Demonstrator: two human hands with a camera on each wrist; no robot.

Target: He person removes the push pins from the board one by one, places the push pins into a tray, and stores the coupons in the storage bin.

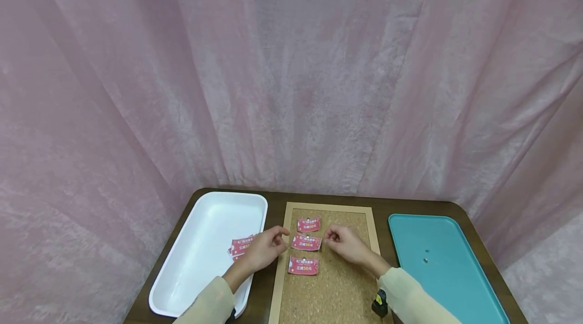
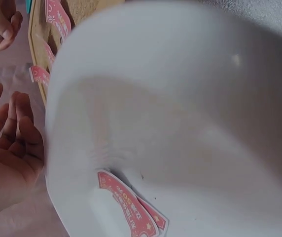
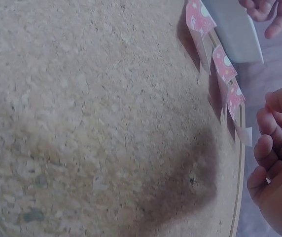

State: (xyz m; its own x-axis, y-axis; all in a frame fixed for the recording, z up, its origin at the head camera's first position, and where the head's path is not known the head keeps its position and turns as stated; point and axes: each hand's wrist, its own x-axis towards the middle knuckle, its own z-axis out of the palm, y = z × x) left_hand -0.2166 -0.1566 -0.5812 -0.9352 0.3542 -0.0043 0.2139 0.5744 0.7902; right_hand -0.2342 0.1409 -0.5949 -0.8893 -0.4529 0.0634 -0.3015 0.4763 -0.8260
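Observation:
On a wood-framed cork board three pink coupons are fixed in a column: a top coupon, a middle coupon and a lower coupon. A small pin shows at their upper edges, and their ends curl off the cork. My left hand hovers by the board's left frame, fingers loosely bent and holding nothing. Just right of the middle coupon is my right hand. Its fingers curl loosely with nothing visible between them, and its shadow falls on the cork.
At the left stands a white tray holding several loose pink coupons. A teal tray at the right carries two small metal pins. Both flank the board on a dark wooden table, with a pink curtain behind.

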